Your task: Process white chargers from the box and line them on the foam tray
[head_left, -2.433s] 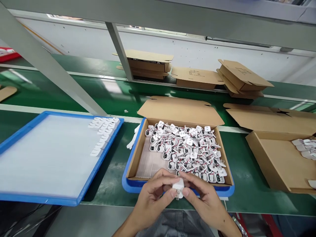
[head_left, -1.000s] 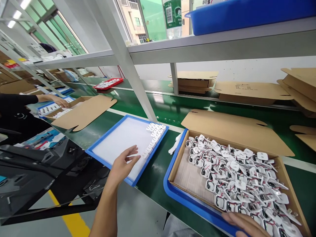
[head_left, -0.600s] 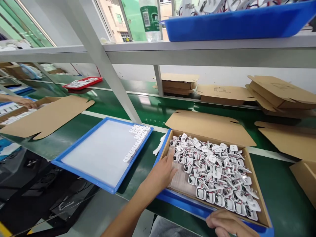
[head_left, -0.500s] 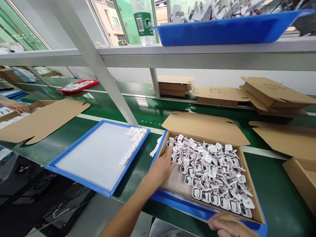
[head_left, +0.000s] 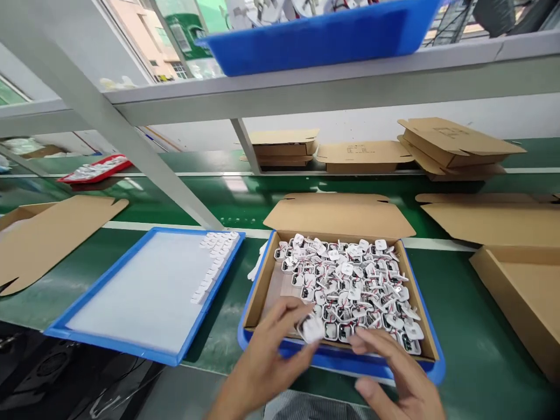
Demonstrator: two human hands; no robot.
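My left hand pinches a small white square plastic part, slightly blurred, above the front edge of an open cardboard box. Inside that box lie many similar white square parts with thin red and black wires, and bare cardboard shows along its left side. My right hand is at the box's front right, thumb and fingers apart, with nothing visible in it. The box rests in a blue tray.
On the left sits a blue-rimmed tray with small white pieces along its right side. Open cardboard boxes stand to the right. A shelf beam crosses above, carrying a loaded blue bin.
My left hand has moved from the box's upper left to its front edge and now holds a white part. My right hand has risen and opened. The view has shifted to the right.
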